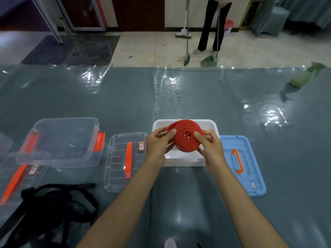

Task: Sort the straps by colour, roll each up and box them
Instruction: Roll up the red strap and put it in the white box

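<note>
A red strap [182, 141] wound into a flat coil is held just above the white box [184, 160] in the middle of the table. My left hand [158, 144] grips the coil's left edge, thumb on top. My right hand [208, 145] pinches its right side with thumb and fingers. A heap of loose black straps [53, 206] lies at the near left of the table. A clear box [60, 140] with orange latches stands open at the left, nothing visible inside.
A clear lid with an orange handle [125, 161] lies between the clear box and the white one. A blue lid [241, 165] lies right of the white box. Another clear lid [19, 178] sits at far left. A green spray bottle [302, 77] stands far right. A person sweeps beyond the table.
</note>
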`<state>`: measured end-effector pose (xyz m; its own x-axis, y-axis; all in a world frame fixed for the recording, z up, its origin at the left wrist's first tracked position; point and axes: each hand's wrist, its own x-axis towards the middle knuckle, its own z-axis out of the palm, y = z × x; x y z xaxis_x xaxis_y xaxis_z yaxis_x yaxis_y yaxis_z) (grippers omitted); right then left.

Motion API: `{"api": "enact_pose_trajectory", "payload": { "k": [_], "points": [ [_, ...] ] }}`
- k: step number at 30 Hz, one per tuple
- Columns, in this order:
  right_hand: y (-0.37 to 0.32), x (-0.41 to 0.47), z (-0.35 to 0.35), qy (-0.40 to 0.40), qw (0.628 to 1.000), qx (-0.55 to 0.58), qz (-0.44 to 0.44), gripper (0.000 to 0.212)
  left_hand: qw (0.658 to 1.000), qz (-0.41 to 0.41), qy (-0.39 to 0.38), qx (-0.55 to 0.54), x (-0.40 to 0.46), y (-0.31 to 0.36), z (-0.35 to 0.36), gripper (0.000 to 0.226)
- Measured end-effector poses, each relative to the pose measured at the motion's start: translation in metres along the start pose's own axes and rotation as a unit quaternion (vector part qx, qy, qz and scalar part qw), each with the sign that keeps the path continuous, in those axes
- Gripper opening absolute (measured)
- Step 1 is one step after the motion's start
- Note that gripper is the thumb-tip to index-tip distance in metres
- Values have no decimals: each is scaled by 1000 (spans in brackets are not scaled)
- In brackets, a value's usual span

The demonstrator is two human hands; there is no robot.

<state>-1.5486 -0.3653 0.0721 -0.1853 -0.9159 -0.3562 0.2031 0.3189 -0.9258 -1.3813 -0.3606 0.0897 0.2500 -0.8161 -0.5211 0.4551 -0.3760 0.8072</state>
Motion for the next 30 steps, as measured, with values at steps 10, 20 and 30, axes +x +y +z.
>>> {"api": "enact_pose_trajectory", "payload": {
  "k": [10,20,30],
  "points": [
    [21,83,-6,-59,893,-445,35,20,989,-80,53,113,99,-53,18,15],
    [53,113,0,-111,862,-473,142,12,972,-127,82,179,152,-86,27,29],
    [67,123,2,-122,845,-505,129,13,969,-149,89,174,167,-97,20,31]
  ]
}}
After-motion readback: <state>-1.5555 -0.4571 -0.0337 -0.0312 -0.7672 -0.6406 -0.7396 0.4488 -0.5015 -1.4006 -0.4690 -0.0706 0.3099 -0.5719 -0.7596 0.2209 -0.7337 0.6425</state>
